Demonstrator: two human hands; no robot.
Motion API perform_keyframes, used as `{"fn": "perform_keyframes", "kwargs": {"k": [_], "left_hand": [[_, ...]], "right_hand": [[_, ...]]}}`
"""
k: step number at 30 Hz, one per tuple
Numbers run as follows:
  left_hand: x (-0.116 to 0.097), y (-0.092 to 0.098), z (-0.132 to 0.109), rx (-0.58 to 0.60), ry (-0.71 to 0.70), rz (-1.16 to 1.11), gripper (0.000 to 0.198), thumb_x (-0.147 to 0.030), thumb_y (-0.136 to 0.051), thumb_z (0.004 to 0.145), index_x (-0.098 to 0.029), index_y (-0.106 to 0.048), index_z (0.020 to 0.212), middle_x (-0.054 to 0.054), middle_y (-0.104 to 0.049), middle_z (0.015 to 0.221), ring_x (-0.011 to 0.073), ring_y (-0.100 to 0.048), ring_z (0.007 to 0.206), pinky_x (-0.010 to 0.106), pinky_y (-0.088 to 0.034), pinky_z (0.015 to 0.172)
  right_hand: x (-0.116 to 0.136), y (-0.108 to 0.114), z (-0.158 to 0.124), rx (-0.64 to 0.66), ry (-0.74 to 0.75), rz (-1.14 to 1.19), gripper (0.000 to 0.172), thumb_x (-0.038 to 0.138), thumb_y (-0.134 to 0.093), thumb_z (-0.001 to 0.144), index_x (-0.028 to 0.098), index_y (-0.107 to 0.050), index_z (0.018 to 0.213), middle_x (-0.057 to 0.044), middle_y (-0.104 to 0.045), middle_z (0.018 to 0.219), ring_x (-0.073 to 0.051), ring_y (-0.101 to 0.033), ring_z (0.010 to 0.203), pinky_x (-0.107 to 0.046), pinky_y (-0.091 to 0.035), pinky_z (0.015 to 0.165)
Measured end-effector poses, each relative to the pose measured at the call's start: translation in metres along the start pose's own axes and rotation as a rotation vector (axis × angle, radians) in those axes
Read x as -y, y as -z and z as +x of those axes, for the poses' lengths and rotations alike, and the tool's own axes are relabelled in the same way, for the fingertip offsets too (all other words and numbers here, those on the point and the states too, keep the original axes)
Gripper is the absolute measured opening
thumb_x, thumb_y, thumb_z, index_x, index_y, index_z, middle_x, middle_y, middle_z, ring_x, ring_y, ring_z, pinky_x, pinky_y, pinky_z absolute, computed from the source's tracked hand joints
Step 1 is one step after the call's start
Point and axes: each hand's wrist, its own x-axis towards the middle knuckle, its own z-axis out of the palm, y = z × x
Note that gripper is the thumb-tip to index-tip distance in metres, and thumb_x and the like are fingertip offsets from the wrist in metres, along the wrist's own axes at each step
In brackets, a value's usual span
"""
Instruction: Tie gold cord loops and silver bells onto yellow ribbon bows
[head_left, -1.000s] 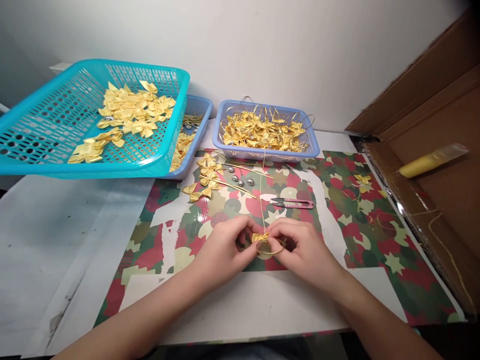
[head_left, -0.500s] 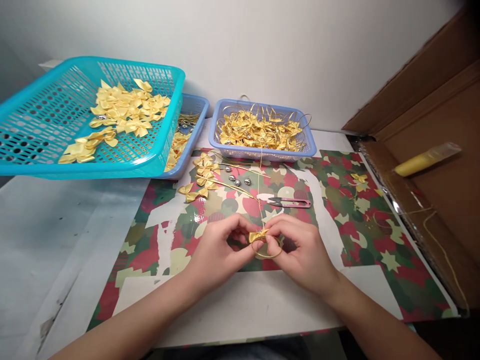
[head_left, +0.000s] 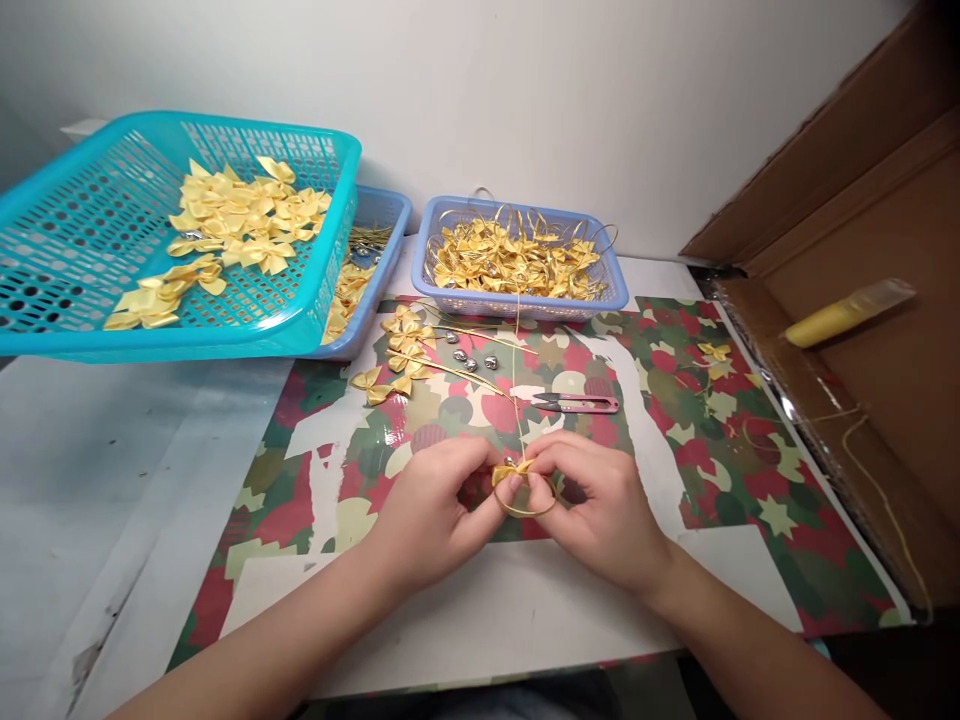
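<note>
Between my two hands is a yellow satin bow (head_left: 510,471), with a loop of gold cord (head_left: 527,514) hanging on its near side. My left hand (head_left: 442,500) pinches the bow's left side between thumb and fingers. From the right, my right hand (head_left: 600,505) is closed on its other side. A thin pale thread (head_left: 516,360) runs from the bow up toward the far basket. By the bow's top edge a small silvery bell shows, partly hidden. Beyond my hands lie pink-handled thread snips (head_left: 576,403), several silver bells (head_left: 470,364) and loose yellow bows (head_left: 382,385).
A turquoise basket (head_left: 300,322) of yellow bows stands at left, overlapping a blue basket (head_left: 382,250). Another blue basket (head_left: 517,304) at the back holds bows with gold loops. Cardboard (head_left: 862,200) with a yellow tube (head_left: 847,313) borders the right. Patterned paper (head_left: 720,470) covers the table.
The bow has tilted slightly in my fingers, and the small bell now shows at its top. Both hands keep their pinch. The whole view has shifted a little.
</note>
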Motion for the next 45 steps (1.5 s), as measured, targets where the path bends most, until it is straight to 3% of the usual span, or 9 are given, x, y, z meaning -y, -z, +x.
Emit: {"fn": "perform_keyframes", "kwargs": {"k": [10,18,21,23,26,32,36,40,45], "left_hand": [[0.003,0.0,0.0,-0.021,-0.238,0.267,0.021,-0.017,-0.05,0.089,-0.017,-0.05,0.068,-0.003,-0.047,0.059,0.0127,-0.039,0.06,0.027,-0.03,0.058],[0.004,-0.002,0.001,-0.1,-0.097,0.141,0.027,-0.022,-0.048,0.09,-0.018,-0.043,0.065,-0.004,-0.041,0.056,0.0124,-0.038,0.057,0.026,-0.029,0.055],[0.004,-0.002,0.002,-0.072,-0.034,0.129,0.027,-0.02,-0.051,0.087,-0.019,-0.038,0.063,-0.004,-0.04,0.056,0.0125,-0.037,0.057,0.026,-0.029,0.056],[0.003,-0.002,0.002,-0.03,-0.014,0.125,0.028,-0.018,-0.05,0.084,-0.019,-0.034,0.061,-0.004,-0.039,0.057,0.0125,-0.037,0.058,0.026,-0.029,0.056],[0.001,-0.004,0.002,0.046,-0.013,0.098,0.028,-0.016,-0.048,0.085,-0.019,-0.031,0.061,-0.003,-0.041,0.059,0.0131,-0.039,0.061,0.027,-0.029,0.058],[0.0,-0.005,0.0,0.118,-0.006,0.094,0.026,-0.016,-0.047,0.085,-0.019,-0.032,0.063,-0.002,-0.042,0.061,0.015,-0.04,0.066,0.028,-0.029,0.061],[0.001,-0.006,0.0,0.123,0.0,0.096,0.025,-0.016,-0.048,0.085,-0.019,-0.034,0.064,-0.002,-0.042,0.062,0.0155,-0.041,0.067,0.029,-0.029,0.062],[0.001,-0.005,0.001,0.087,0.001,0.059,0.026,-0.016,-0.048,0.086,-0.019,-0.035,0.063,-0.003,-0.041,0.061,0.0148,-0.04,0.065,0.029,-0.029,0.061],[-0.001,0.002,0.003,-0.02,0.033,-0.038,0.025,-0.019,-0.051,0.085,-0.019,-0.039,0.063,-0.002,-0.043,0.067,0.0148,-0.041,0.067,0.029,-0.033,0.062]], "right_hand": [[-0.003,-0.005,-0.003,-0.004,0.017,-0.007,0.016,0.005,-0.052,0.079,0.018,-0.055,0.07,-0.004,-0.065,0.075,-0.015,-0.062,0.07,-0.024,-0.049,0.06],[0.002,-0.004,-0.006,-0.11,0.067,-0.07,0.019,0.01,-0.061,0.078,0.018,-0.053,0.063,0.0,-0.056,0.058,-0.011,-0.048,0.052,-0.024,-0.038,0.049],[0.003,-0.006,-0.008,-0.048,0.133,-0.129,0.011,0.009,-0.056,0.083,0.017,-0.063,0.08,0.0,-0.059,0.062,-0.011,-0.048,0.053,-0.025,-0.038,0.053],[0.001,-0.007,-0.008,-0.028,0.075,-0.217,0.014,0.011,-0.052,0.086,0.017,-0.065,0.089,-0.001,-0.059,0.065,-0.012,-0.05,0.056,-0.026,-0.037,0.055],[-0.002,-0.008,-0.006,0.049,-0.112,-0.251,0.017,0.016,-0.05,0.088,0.018,-0.063,0.077,0.0,-0.056,0.062,-0.012,-0.049,0.056,-0.026,-0.035,0.054],[-0.001,-0.005,-0.001,0.211,-0.376,-0.023,0.021,0.02,-0.052,0.087,0.019,-0.059,0.067,0.0,-0.055,0.072,-0.013,-0.052,0.065,-0.024,-0.037,0.055],[-0.001,-0.004,0.003,0.184,-0.475,0.114,0.014,0.02,-0.057,0.083,0.02,-0.063,0.07,-0.002,-0.055,0.086,-0.013,-0.053,0.071,-0.024,-0.04,0.056],[0.0,-0.004,0.004,0.108,-0.484,0.212,0.01,0.022,-0.061,0.082,0.022,-0.065,0.072,-0.002,-0.051,0.094,-0.015,-0.053,0.08,-0.026,-0.043,0.064],[0.002,0.005,0.001,0.101,-0.339,0.453,0.011,0.029,-0.059,0.088,0.024,-0.061,0.078,-0.003,-0.046,0.097,-0.017,-0.05,0.095,-0.029,-0.044,0.081]]}}
